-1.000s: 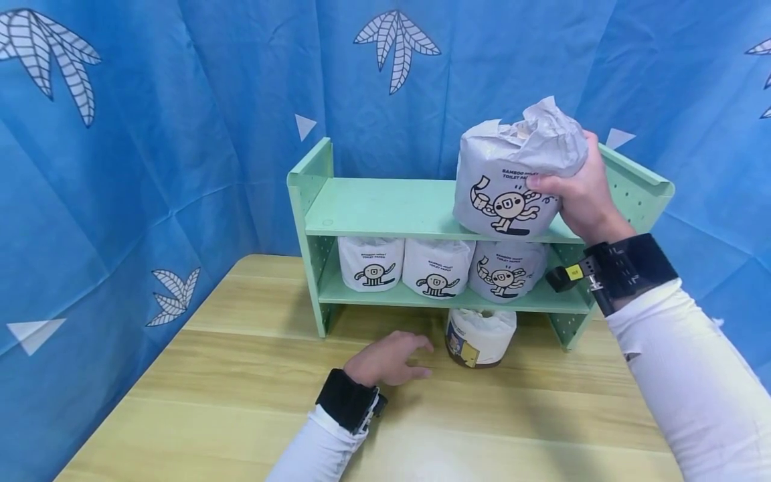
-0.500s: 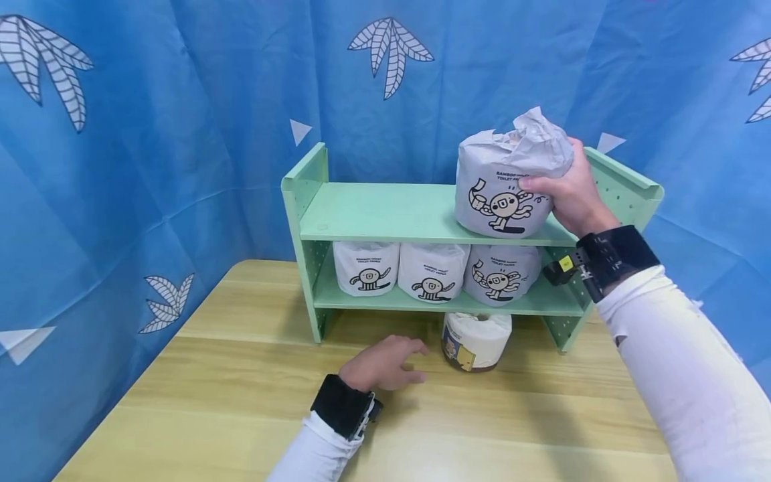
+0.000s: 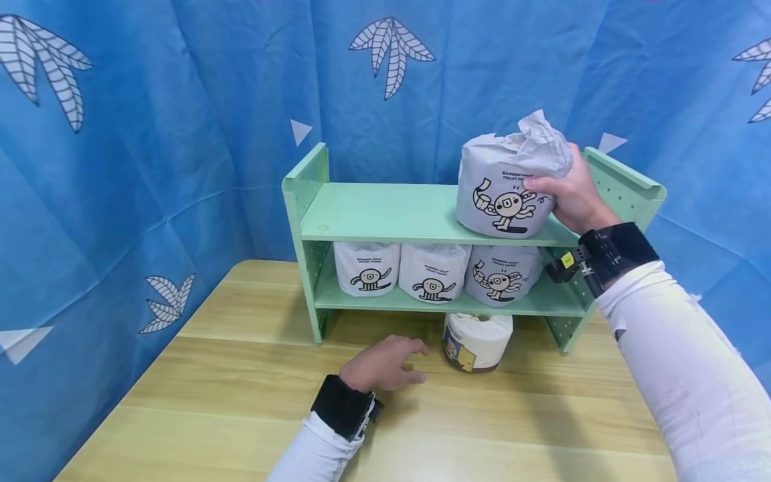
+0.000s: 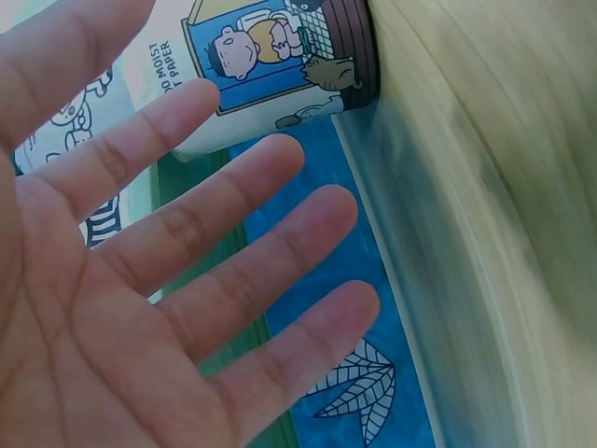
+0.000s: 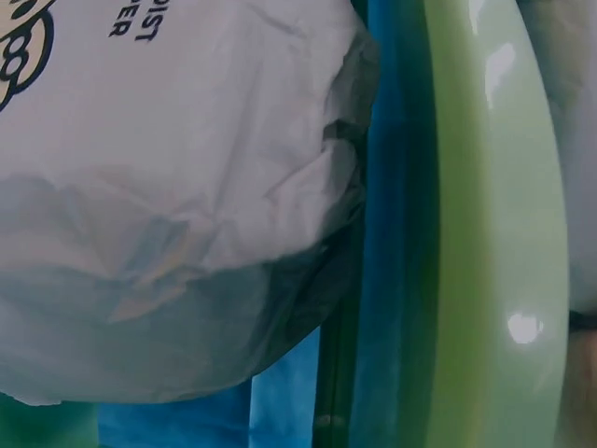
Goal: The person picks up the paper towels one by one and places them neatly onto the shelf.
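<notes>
My right hand (image 3: 579, 194) grips a paper-wrapped toilet paper roll (image 3: 490, 181) at its right side, thumb across the front. This roll is at the right part of the top shelf (image 3: 379, 207); whether it rests there I cannot tell. My left hand (image 3: 385, 365) is low over the table, fingers spread and holding nothing, palm showing in the left wrist view. Just right of it stands a toilet paper roll (image 3: 484, 341) with a picture wrapper, below the lower shelf. In the right wrist view a wrapped roll (image 5: 187, 187) fills the left; the hand's grip is hidden.
A green two-tier rack (image 3: 305, 241) stands at the back of the wooden table (image 3: 211, 402). Three wrapped rolls (image 3: 435, 271) sit side by side on its lower shelf. Raised side panels (image 3: 626, 184) bound the top shelf. A blue curtain (image 3: 241, 100) hangs behind.
The view shifted slightly. The right hand with its toilet paper roll has come down a little toward the top shelf. The left hand stays in place beside the picture-wrapped roll.
</notes>
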The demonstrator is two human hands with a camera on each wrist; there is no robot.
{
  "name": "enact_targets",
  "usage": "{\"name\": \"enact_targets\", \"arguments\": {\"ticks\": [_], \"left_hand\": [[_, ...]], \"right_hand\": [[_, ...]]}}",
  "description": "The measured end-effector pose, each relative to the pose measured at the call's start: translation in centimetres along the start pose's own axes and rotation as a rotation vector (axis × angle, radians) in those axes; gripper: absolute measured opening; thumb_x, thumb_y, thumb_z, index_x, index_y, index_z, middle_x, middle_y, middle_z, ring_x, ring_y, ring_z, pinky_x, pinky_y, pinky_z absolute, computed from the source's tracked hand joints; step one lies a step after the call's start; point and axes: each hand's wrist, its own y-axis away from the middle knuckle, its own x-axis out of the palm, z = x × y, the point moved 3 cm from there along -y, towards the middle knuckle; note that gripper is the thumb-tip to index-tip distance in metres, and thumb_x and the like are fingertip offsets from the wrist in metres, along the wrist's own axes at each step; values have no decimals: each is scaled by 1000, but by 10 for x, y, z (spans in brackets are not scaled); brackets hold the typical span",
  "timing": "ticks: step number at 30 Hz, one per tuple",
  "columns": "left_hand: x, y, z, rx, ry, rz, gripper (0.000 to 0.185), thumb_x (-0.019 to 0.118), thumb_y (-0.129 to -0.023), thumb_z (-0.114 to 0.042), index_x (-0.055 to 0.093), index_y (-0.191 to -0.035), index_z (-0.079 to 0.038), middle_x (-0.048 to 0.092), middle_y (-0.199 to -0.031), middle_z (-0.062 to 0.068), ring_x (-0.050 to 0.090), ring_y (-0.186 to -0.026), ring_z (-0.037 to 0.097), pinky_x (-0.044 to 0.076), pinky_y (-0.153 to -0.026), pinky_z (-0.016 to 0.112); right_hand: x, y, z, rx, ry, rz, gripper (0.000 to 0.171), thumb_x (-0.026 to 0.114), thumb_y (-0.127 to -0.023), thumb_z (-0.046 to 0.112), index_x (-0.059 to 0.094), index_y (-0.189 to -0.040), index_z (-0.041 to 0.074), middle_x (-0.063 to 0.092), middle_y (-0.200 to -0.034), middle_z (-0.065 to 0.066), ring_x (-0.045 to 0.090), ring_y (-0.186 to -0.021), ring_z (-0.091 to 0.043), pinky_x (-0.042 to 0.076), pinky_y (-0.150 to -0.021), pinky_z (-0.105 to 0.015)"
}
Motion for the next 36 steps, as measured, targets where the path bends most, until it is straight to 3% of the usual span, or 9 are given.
{"name": "enact_targets", "arguments": {"ticks": [4,7,13,20,27,31,36], "left_hand": [[-1,0,0,3,-4,-5,44,68,-91,-33,60,-129,-14,60,-129,1,51,-122,21,42,-102,36],[-1,0,-1,1,-6,-6,44,68,-91,-33,60,-129,-14,60,-129,1,51,-123,21,42,-102,37],[0,-1,-2,0,-8,1,44,68,-91,-34,59,-130,-15,59,-130,1,50,-124,22,42,-103,38],[0,0,-2,-14,-10,4,45,67,-91,-35,58,-131,-15,58,-132,2,49,-125,23,41,-104,40],[0,1,-3,-8,-8,5,45,66,-91,-35,58,-130,-15,58,-131,4,49,-125,24,41,-104,41],[1,1,-3,0,-9,1,44,66,-91,-35,58,-130,-15,58,-131,4,49,-125,25,40,-104,41],[0,1,-5,5,-5,2,44,66,-91,-35,58,-130,-15,58,-132,4,48,-125,26,40,-104,42]], "right_hand": [[0,-2,-1,-27,-75,124,56,51,-78,-26,43,-128,-1,61,-116,-16,63,-98,-24,54,-84,-31],[-1,-2,-1,-24,-90,166,53,50,-79,-25,49,-127,-2,62,-115,-16,63,-98,-25,53,-85,-32],[-5,2,0,11,-84,145,56,60,-82,-20,44,-130,4,62,-117,-13,61,-102,-23,50,-89,-30],[-8,5,-4,33,-87,140,65,77,-80,2,40,-133,9,61,-116,-8,58,-104,-19,46,-92,-27],[-6,6,-6,-7,-92,130,79,86,-72,16,38,-134,9,61,-115,-9,57,-105,-19,42,-95,-29],[-4,8,-6,-18,-87,82,85,88,-68,19,35,-134,9,58,-116,-9,55,-106,-19,39,-96,-29],[-2,9,-2,-59,-69,102,101,89,-68,21,27,-147,6,53,-126,-13,52,-112,-23,37,-101,-29]]}}
